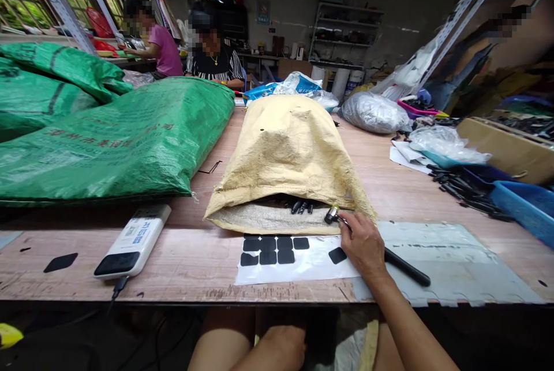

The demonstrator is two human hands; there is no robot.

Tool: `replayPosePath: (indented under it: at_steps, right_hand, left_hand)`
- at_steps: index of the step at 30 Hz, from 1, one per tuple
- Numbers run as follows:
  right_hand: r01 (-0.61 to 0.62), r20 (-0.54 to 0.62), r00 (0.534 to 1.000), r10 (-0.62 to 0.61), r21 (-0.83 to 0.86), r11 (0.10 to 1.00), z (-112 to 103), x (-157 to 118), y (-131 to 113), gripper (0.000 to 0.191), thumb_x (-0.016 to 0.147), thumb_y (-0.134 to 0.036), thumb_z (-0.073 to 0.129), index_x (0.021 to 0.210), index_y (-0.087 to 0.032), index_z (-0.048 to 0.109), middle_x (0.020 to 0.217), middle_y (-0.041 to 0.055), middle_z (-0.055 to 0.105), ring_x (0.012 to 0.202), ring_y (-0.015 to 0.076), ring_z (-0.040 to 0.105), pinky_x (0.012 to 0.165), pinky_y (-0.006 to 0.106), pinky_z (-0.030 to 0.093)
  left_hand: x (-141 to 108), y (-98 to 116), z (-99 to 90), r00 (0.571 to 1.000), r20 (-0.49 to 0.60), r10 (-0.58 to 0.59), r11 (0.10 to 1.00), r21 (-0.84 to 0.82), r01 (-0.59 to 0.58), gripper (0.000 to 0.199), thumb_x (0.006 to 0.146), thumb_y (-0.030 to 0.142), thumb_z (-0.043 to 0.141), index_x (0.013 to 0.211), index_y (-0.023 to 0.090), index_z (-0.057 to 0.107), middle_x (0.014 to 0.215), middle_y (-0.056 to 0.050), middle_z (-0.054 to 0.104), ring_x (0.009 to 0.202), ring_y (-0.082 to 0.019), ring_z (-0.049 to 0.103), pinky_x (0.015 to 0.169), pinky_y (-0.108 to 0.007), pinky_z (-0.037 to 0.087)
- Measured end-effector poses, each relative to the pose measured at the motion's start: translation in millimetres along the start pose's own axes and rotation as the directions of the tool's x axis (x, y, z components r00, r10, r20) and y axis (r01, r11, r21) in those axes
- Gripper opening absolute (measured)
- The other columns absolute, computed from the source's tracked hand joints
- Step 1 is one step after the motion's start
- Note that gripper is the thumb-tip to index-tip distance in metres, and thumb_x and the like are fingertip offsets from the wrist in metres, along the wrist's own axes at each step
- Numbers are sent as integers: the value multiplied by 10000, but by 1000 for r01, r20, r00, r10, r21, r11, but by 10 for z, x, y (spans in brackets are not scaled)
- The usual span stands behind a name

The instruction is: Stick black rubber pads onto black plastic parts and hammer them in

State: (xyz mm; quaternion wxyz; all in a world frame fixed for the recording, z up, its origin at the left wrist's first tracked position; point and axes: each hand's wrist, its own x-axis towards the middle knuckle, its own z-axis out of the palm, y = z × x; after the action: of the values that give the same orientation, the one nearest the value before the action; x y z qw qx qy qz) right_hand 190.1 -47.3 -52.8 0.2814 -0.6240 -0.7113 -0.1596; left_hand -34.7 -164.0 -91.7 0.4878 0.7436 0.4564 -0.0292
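Note:
My right hand is closed around a small mallet. Its black and yellow head rests at the front of a yellow woven sack, and the black grip sticks out to the right beneath my wrist. The sack's mouth gapes towards me, with several black pieces showing inside. Below it lies a white sheet bearing black rounded-square stickers. Low over my lap is my left hand, off the table; its fingers are hidden in shadow.
Green woven sacks cover the table's left side, with a white power bank and its cable in front. A grey mat, black parts and a blue bin occupy the right. Two people sit beyond the table.

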Motion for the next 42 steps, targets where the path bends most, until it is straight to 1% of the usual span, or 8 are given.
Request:
replayPosePath:
  at_steps: [5, 9, 11, 13, 16, 25, 33, 42]
  right_hand:
    - [-2, -5, 1000, 2, -10, 1000, 2, -7, 0, 210, 929, -228, 505, 1083, -237, 649, 917, 51, 634, 906, 227, 553, 817, 336, 404]
    - [-4, -8, 1000, 4, -4, 1000, 8, -9, -3, 226, 921, -226, 507, 1097, -244, 647, 924, 50, 639, 909, 227, 557, 811, 338, 407]
    - [-15, -10, 1000, 15, -4, 1000, 14, -10, 0, 231, 917, -226, 511, 1102, -247, 648, 930, 47, 643, 911, 226, 558, 815, 339, 411]
    - [-19, -5, 1000, 19, 1, 1000, 20, -10, 8, 231, 915, -226, 514, 1102, -246, 648, 939, 46, 647, 917, 226, 562, 821, 342, 416]
    - [-15, 4, 1000, 15, 20, 1000, 26, -8, 21, 230, 914, -219, 512, 1099, -244, 648, 941, 50, 649, 923, 227, 571, 836, 348, 423]
    - [-18, -14, 1000, 19, 30, 999, 14, -1, 14, 221, 913, -236, 514, 1082, -247, 655, 925, 46, 648, 913, 225, 569, 832, 345, 433]
    - [-17, -7, 1000, 17, 9, 1000, 30, -9, 24, 216, 918, -233, 521, 1087, -243, 655, 922, 46, 645, 909, 225, 569, 832, 345, 435]
    - [-18, -8, 1000, 18, 18, 1000, 25, -14, 23, 216, 917, -229, 531, 1096, -237, 652, 933, 45, 646, 930, 225, 568, 844, 347, 430]
  left_hand:
    - [-232, 413, -533, 945, 189, 268, 948, 122, -293, 270, 823, 412, 694, 1065, 310, 757, 894, -39, 772, 837, -259, 712, 714, -326, 523]
    - [-102, 612, -1255, 906, -232, 355, 932, 162, -324, 173, 887, 343, 615, 989, 291, 744, 836, -5, 729, 745, -191, 659, 637, -261, 453]
    - [98, 585, -1581, 801, -489, 345, 923, 330, -197, 275, 864, 129, 555, 1036, 265, 721, 965, -41, 699, 866, -220, 645, 685, -282, 446]
    - [321, 511, -1837, 747, -525, 408, 870, 472, -143, 397, 782, 13, 558, 1043, 271, 710, 1025, -46, 642, 911, -223, 618, 687, -276, 433]
    - [585, 408, -2057, 755, -443, 484, 787, 598, -153, 376, 738, -32, 568, 942, 251, 708, 1003, -46, 581, 906, -215, 591, 703, -275, 425]
    - [672, 404, -2093, 731, -340, 591, 660, 726, -195, 228, 830, 23, 549, 863, 215, 666, 1042, -76, 583, 902, -231, 580, 696, -323, 395]
    - [461, 577, -1916, 662, -124, 739, 422, 851, -312, 43, 862, 159, 648, 880, 194, 631, 878, -64, 673, 887, -235, 581, 757, -365, 380]
    - [134, 448, -1432, 736, -363, 571, 679, 713, -175, 102, 871, 285, 682, 893, 192, 644, 921, -66, 670, 917, -249, 579, 769, -382, 405]
